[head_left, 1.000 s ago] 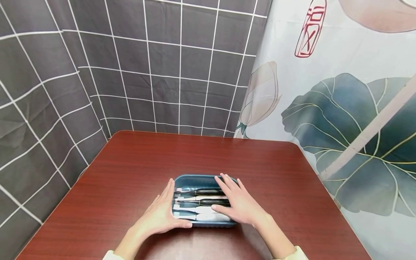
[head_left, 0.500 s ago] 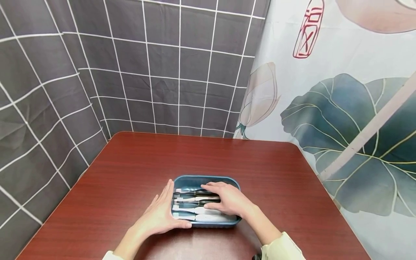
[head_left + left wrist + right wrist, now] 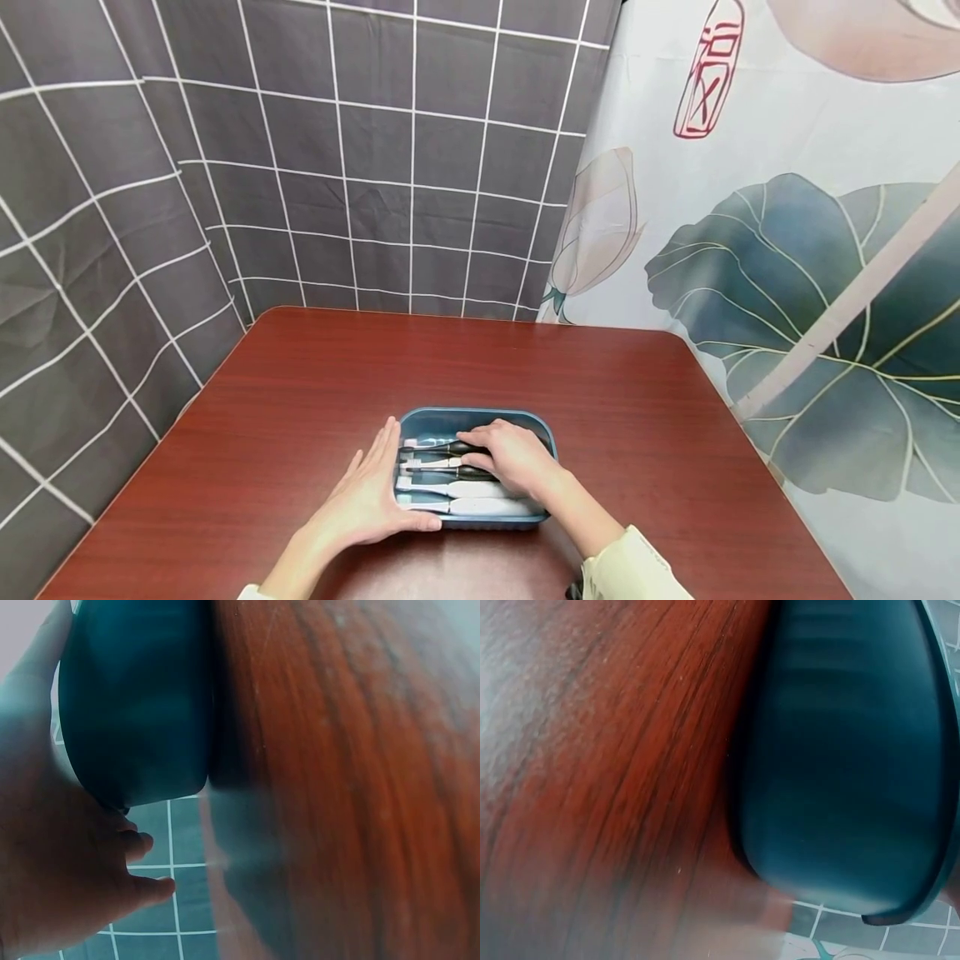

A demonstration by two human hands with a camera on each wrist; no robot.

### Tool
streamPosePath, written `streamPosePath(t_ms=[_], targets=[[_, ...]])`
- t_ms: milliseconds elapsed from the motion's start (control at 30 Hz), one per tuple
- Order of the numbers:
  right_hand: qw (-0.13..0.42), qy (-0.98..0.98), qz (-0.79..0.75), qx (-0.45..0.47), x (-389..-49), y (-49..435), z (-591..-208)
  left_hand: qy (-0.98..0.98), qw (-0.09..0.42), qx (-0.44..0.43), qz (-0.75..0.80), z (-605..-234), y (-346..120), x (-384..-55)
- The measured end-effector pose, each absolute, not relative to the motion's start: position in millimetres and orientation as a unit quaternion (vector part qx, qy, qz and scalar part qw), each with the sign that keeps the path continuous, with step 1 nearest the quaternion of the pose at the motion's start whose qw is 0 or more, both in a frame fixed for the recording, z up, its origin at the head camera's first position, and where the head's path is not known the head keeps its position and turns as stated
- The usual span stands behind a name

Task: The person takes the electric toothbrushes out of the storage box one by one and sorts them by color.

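A blue plastic basket (image 3: 491,524) on the table holds several electric toothbrushes lying side by side, heads to the left. My left hand (image 3: 358,502) rests along the basket's left end with straight fingers, its thumb at the near corner. In the left wrist view that hand (image 3: 64,862) is beside the basket's outer wall (image 3: 142,697). Reaching in from the right, my right hand (image 3: 517,458) pinches the far black toothbrush (image 3: 448,449) between thumb and fingers. Nearer lie another black toothbrush (image 3: 474,473) and white toothbrushes (image 3: 487,507). The right hand hides several handle ends.
The red-brown wooden table (image 3: 337,367) extends around the basket. Behind it hangs a dark grey curtain (image 3: 375,200) with white grid lines. A white cloth (image 3: 645,92) printed with lotus leaves hangs at the right.
My right hand has moved left and down into the basket, and its thumb and fingers have come together around the far black toothbrush. The left hand stays at the basket's left end.
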State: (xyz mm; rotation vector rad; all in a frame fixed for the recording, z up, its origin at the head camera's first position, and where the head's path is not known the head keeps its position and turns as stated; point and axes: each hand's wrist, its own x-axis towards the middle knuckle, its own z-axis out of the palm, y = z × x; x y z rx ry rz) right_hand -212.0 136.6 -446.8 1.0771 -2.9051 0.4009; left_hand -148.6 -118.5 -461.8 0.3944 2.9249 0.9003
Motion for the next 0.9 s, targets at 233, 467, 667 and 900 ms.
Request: streamPosePath(t_ms=[233,467,667,900], targets=[[0.037,-0.934,0.100,0.340,-216,131,-447,0.948,0.021,0.131,0.288,-461,-118,-148],[0.036,-0.939,0.085,0.330,-218,125,-444,0.949,0.023,0.129,0.286,-460,-118,-148],[0.038,-0.937,0.090,0.335,-220,125,-443,0.949,0.021,0.130,0.286,-459,-117,-148],[0.054,-0.934,0.114,0.333,-219,129,-446,0.951,0.018,0.126,0.283,-460,-117,-147]])
